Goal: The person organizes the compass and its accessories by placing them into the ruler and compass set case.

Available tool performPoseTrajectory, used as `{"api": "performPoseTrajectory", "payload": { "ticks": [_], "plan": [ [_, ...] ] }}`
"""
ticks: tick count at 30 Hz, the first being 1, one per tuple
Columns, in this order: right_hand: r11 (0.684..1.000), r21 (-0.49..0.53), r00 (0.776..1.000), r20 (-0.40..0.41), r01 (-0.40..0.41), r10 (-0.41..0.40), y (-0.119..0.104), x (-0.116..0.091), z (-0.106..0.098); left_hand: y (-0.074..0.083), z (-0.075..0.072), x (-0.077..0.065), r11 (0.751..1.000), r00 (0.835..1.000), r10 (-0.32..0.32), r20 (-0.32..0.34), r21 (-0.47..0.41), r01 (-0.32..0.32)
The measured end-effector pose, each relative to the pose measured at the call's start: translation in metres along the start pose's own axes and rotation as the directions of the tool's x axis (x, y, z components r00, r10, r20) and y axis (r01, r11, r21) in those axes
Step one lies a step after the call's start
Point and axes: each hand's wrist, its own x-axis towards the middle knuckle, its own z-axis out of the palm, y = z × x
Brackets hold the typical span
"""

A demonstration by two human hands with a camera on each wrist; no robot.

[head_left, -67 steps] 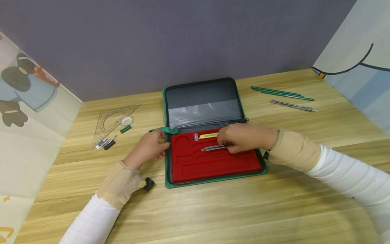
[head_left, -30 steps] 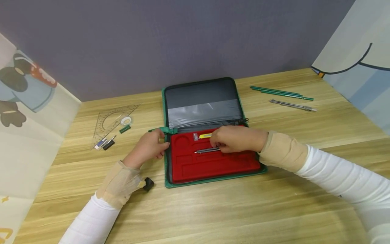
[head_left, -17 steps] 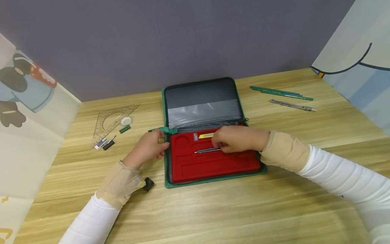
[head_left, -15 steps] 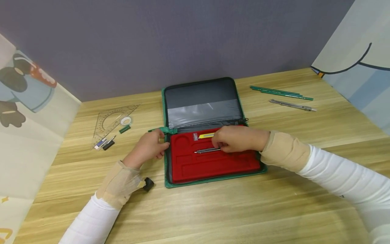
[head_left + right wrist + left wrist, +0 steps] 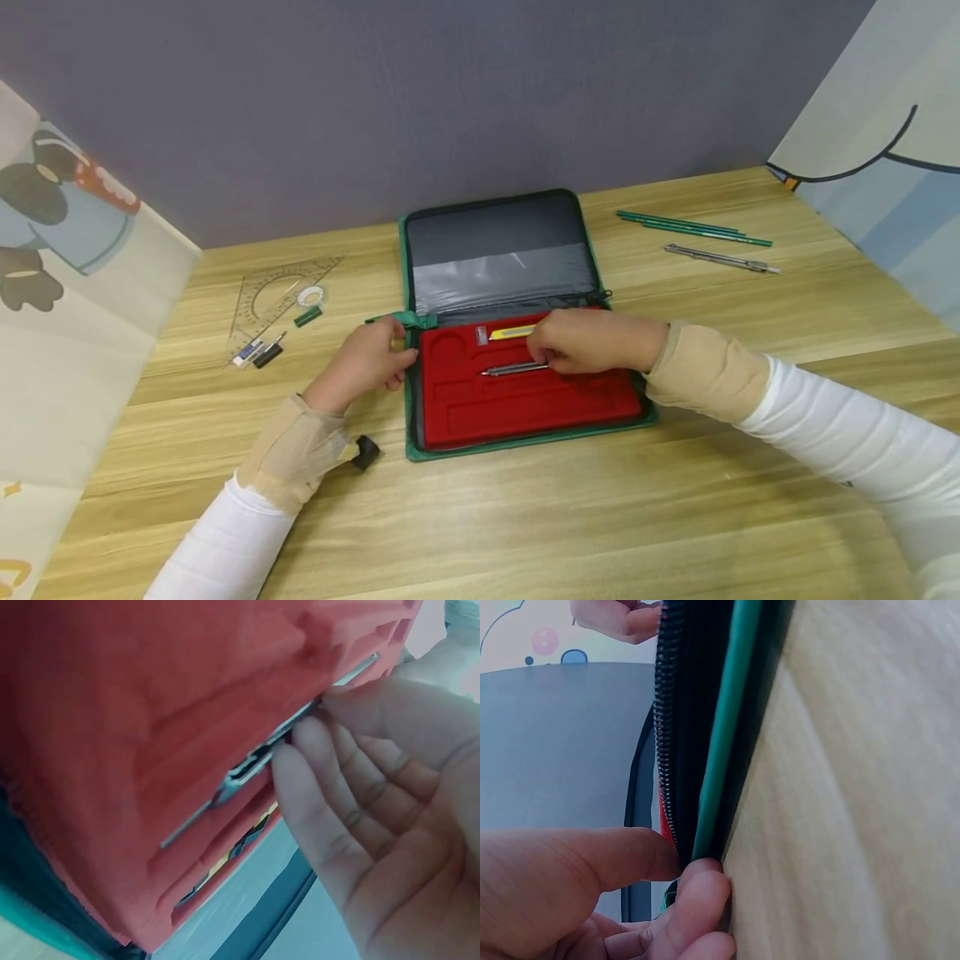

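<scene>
A green zip case (image 5: 531, 451) lies unfolded on the table, with a red moulded tray (image 5: 525, 417) in its near half. My right hand (image 5: 581, 340) is over the tray and pinches a silver drawing compass (image 5: 513, 369) between thumb and fingertips. In the right wrist view, the compass (image 5: 244, 766) lies along a slot in the red lining. Just behind it a yellow utility knife (image 5: 512, 332) and a small clear box (image 5: 481, 336) sit in their recesses. My left hand (image 5: 367, 364) pinches the case's left edge, thumb by the zip (image 5: 665, 727) and fingers at the green border.
A clear set square (image 5: 251, 296), a tape roll (image 5: 311, 297), a green piece (image 5: 307, 316), an eraser (image 5: 248, 352) and a black item (image 5: 268, 356) lie at left. Green pencils (image 5: 693, 229) and another silver compass (image 5: 720, 259) lie at right. A grey panel (image 5: 480, 108) stands behind.
Since the oldest frame, my right hand has shifted a little left with the compass, then slightly back to the right. My left hand stays at the case edge.
</scene>
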Motion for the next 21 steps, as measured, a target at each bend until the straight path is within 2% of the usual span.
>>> {"api": "performPoseTrajectory", "payload": {
  "ticks": [11,21],
  "plan": [
    [0.999,0.047,1.0,-0.027,0.002,-0.001,0.006,-0.011,-0.002,0.001,-0.001,0.001,1.0,1.0,0.004,0.008,-0.001,-0.004],
    [1.0,0.028,0.996,-0.094,-0.002,0.005,0.001,-0.014,0.003,-0.001,-0.001,-0.001,1.0,1.0,0.011,0.003,0.001,-0.011]
  ]
}}
